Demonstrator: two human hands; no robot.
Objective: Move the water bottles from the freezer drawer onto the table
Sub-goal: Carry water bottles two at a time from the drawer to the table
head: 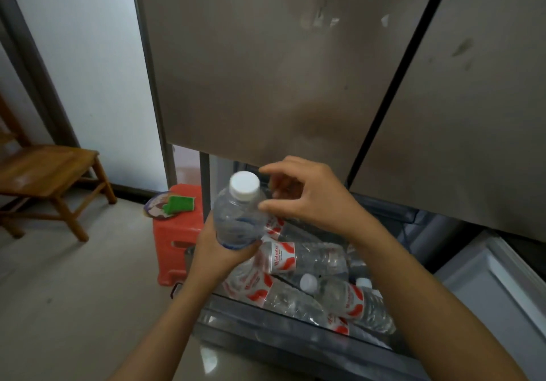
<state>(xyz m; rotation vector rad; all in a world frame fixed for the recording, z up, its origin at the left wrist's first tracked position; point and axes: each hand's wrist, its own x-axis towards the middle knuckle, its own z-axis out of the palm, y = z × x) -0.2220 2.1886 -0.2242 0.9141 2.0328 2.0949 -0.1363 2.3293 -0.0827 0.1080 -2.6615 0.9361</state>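
My left hand grips the lower body of a clear water bottle with a white cap, held upright above the open freezer drawer. My right hand hovers beside the bottle's neck, thumb and fingers spread and loosely curved, its thumb tip at the bottle's shoulder. Several more bottles with red and white labels lie on their sides in the drawer below both hands.
The closed fridge doors rise right behind the drawer. A red plastic stool with a green sponge and a round fan stands left of the drawer. A wooden chair is further left on the grey floor.
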